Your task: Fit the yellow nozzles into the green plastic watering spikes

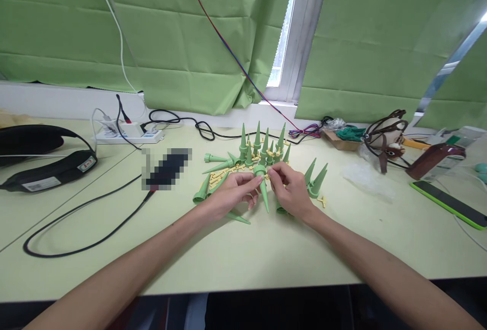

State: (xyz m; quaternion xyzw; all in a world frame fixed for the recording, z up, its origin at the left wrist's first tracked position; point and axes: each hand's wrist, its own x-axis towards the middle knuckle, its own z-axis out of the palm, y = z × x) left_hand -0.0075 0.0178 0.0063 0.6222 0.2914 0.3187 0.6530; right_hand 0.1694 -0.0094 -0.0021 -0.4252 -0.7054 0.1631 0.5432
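My left hand (238, 190) is closed around a green plastic plant-watering spike (264, 194), its collar up and its point down. My right hand (291, 188) is pinched at the right side of that collar; what its fingertips hold is mostly hidden, with a bit of yellow beside them. Behind the hands, several green spikes (243, 142) stand upright among small yellow T-shaped valves (218, 176). More spikes lie on their sides at the left, and one loose spike (239, 218) lies below my left hand. Right of my right hand stand other spikes (318, 182) beside one yellow valve (323, 201).
On the pale table (236, 264), a dark, pixelated device (167, 170) trails a black cable. A power strip (129, 134) and black neck-shaped device (53, 170) are at left. At right are clear plastic bags (369, 180), a dark red bottle (436, 161) and a green-edged phone (451, 203).
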